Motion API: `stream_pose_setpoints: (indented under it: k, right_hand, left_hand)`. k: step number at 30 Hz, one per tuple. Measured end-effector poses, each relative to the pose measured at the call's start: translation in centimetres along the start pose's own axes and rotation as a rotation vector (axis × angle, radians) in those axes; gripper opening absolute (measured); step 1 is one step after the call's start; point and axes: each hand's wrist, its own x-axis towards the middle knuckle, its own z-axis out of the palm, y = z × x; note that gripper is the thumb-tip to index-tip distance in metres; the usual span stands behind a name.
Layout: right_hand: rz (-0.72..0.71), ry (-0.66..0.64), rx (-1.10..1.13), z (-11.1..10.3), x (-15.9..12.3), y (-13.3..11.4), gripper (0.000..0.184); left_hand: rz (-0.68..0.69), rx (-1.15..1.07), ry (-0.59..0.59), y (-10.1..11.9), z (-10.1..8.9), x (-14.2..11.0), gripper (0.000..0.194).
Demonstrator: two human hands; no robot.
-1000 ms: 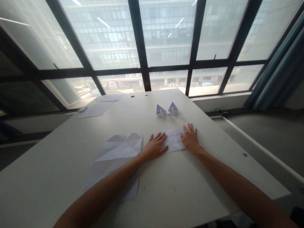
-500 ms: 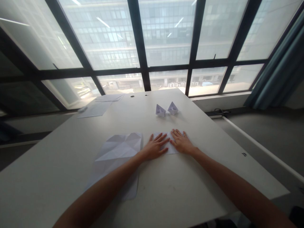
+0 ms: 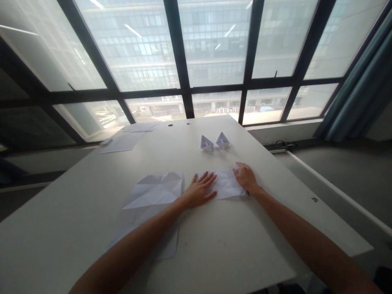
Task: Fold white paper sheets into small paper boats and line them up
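Note:
A folded sheet of white paper (image 3: 227,185) with faint creases lies flat on the table. My left hand (image 3: 200,190) rests on its left part, palm down and fingers stretched out. At the paper's right edge, my right hand (image 3: 245,177) has its fingers curled, with thumb and forefinger at the far right corner. Left of the hands lies a larger creased paper sheet (image 3: 153,195), partly raised along its folds and partly covered by my left forearm. Two small folded paper boats (image 3: 207,143) (image 3: 222,141) stand beyond the hands.
The white table (image 3: 257,245) narrows toward the windows. Flat papers (image 3: 125,143) lie at its far left, near a small round hole (image 3: 170,125). A small dark mark (image 3: 315,199) shows near the right edge. A blue curtain (image 3: 352,90) hangs at the right.
My right hand has slid rightward from the paper's middle to its right edge, and its fingers have curled. More of the paper shows. My left hand has stayed nearly still.

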Motion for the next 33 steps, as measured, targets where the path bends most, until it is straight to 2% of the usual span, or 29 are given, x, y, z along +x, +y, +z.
stream_pose_setpoints:
  k: [2, 5, 12, 15, 17, 19, 24, 28, 30, 33]
  right_hand:
    - [0.036, 0.059, 0.053, -0.5, 0.1, 0.0, 0.041]
    - [0.073, 0.053, 0.148, -1.1, -0.1, -0.2, 0.039]
    - [0.220, 0.035, 0.413, -1.5, 0.1, 0.0, 0.050]
    - [0.290, -0.104, 0.604, -1.7, 0.4, 0.3, 0.043]
    - [0.285, -0.228, 0.740, -1.8, 0.3, 0.3, 0.034]
    - [0.268, -0.284, 0.837, -1.9, 0.2, 0.1, 0.029]
    - [0.294, -0.220, 0.876, -1.9, 0.3, -0.3, 0.026]
    - [0.276, -0.159, 0.846, -1.9, 0.7, 0.2, 0.023]
    - [0.272, -0.143, 0.826, -2.0, 0.9, 0.5, 0.021]
    - [0.285, -0.103, 0.820, -2.3, 1.0, 0.7, 0.020]
  left_hand:
    - [-0.022, 0.007, 0.019, -0.1, 0.3, 0.1, 0.073]
    - [-0.059, 0.021, 0.030, -0.2, 0.8, 0.2, 0.072]
    - [-0.080, 0.037, 0.018, 0.0, 0.8, 0.4, 0.070]
    - [-0.084, 0.029, 0.022, 0.1, 0.8, 0.4, 0.070]
    - [-0.081, 0.021, 0.027, 0.1, 0.8, 0.3, 0.069]
    - [-0.077, 0.011, 0.032, 0.1, 0.7, 0.3, 0.069]
    - [-0.066, -0.042, 0.080, -0.1, 0.6, 0.4, 0.066]
    - [-0.159, -0.164, 0.291, -0.7, 0.7, 0.7, 0.044]
    - [-0.199, -0.197, 0.360, -0.9, 0.8, 0.8, 0.033]
    - [-0.184, -0.185, 0.355, -0.9, 0.9, 0.8, 0.029]
